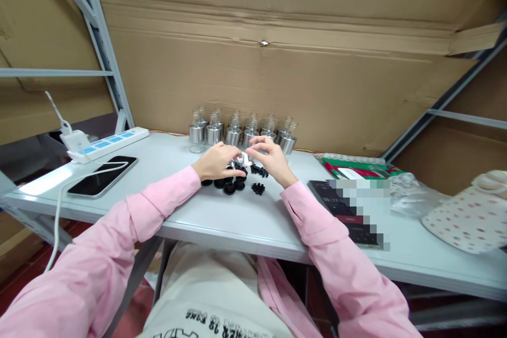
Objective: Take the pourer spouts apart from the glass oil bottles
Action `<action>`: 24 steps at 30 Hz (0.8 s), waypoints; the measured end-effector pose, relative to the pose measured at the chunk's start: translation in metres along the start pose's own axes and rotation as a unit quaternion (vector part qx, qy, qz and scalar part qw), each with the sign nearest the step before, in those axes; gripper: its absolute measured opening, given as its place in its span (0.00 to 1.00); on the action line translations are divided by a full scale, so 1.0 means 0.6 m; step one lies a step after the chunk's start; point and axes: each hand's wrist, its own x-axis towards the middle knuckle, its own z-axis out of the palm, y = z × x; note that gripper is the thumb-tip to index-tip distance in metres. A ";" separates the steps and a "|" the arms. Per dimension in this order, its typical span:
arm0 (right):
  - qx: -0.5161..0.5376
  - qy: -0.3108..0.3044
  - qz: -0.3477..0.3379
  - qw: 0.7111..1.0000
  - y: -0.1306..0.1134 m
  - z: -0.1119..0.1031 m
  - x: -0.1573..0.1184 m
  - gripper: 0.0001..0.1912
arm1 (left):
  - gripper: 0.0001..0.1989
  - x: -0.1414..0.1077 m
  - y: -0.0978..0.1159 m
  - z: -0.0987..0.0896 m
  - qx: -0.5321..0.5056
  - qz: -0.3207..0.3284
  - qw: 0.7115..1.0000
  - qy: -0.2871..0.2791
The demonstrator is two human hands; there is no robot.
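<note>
A small white plastic part (246, 160) is between my hands, its exact kind too small to tell. My right hand (272, 158) pinches it with the thumb and a finger, the other fingers spread above. My left hand (219, 160) hovers over a pile of round black caps (229, 187), palm down, thumb apart from the fingers; its fingertips reach close to the white part. Small black ridged pieces (258, 188) lie just right of the pile, with more black pieces (260, 170) behind them. Several clear glass bottles with silver bands (214, 134) stand beyond my hands.
A phone (103, 176) with a white cable and a power strip (114, 143) lie on the left. To the right are a partly blurred device showing a timer (336, 203), a green and red pouch (340, 166), plastic bags (414, 195) and a dotted cloth item (463, 216). Cardboard (277, 79) walls the back.
</note>
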 end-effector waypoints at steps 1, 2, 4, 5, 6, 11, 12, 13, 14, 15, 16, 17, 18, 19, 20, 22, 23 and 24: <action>0.011 0.010 0.009 1.000 0.001 0.000 0.000 0.14 | 0.27 -0.001 -0.001 0.001 0.007 0.004 1.000 -0.005; 0.024 0.017 0.017 0.999 0.001 0.001 0.000 0.14 | 0.26 -0.001 -0.002 0.001 0.013 0.009 1.000 -0.008; 0.050 0.020 0.034 0.998 0.000 0.005 -0.001 0.14 | 0.24 -0.001 -0.002 0.003 0.026 0.024 0.999 -0.002; 0.061 0.017 0.042 0.997 -0.001 0.007 -0.001 0.14 | 0.23 -0.001 -0.001 0.004 0.032 0.036 0.999 0.005; 0.068 0.015 0.048 0.996 -0.002 0.009 -0.002 0.14 | 0.23 -0.001 0.000 0.004 0.038 0.048 0.998 0.013; 0.053 0.016 0.053 0.997 -0.011 0.016 -0.004 0.14 | 0.23 0.000 0.008 0.004 0.077 0.080 0.991 0.068; 0.048 0.015 0.052 0.997 -0.012 0.016 -0.004 0.14 | 0.23 0.000 0.010 0.003 0.082 0.082 0.990 0.078; 0.046 0.012 0.051 0.998 -0.012 0.016 -0.004 0.14 | 0.23 0.000 0.011 0.003 0.085 0.084 0.989 0.086; 0.046 0.008 0.051 0.998 -0.011 0.015 -0.003 0.14 | 0.23 0.001 0.012 0.002 0.088 0.085 0.988 0.092; 0.047 0.005 0.051 0.998 -0.011 0.014 -0.003 0.14 | 0.23 0.001 0.013 0.002 0.092 0.086 0.987 0.096; 0.048 0.003 0.052 0.997 -0.010 0.013 -0.002 0.14 | 0.23 0.002 0.014 0.002 0.096 0.087 0.987 0.100; 0.049 0.003 0.053 0.997 -0.009 0.012 -0.002 0.14 | 0.23 0.002 0.014 0.002 0.100 0.087 0.986 0.103; 0.049 0.006 0.054 0.997 -0.009 0.011 -0.001 0.14 | 0.23 0.003 0.015 0.002 0.104 0.087 0.985 0.105; 0.048 0.009 0.056 0.997 -0.009 0.011 -0.001 0.14 | 0.24 0.003 0.015 0.002 0.107 0.085 0.985 0.105; 0.050 0.013 0.058 0.997 -0.010 0.010 -0.002 0.14 | 0.24 0.003 0.016 0.002 0.109 0.082 0.985 0.106; 0.058 0.011 0.056 0.997 -0.013 0.010 -0.003 0.13 | 0.24 0.002 0.016 0.002 0.110 0.073 0.986 0.104; 0.062 0.007 0.056 0.996 -0.015 0.011 -0.004 0.13 | 0.23 0.002 0.016 0.002 0.110 0.069 0.986 0.104; 0.067 0.002 0.059 0.996 -0.018 0.012 -0.005 0.13 | 0.23 0.002 0.015 0.002 0.111 0.066 0.986 0.108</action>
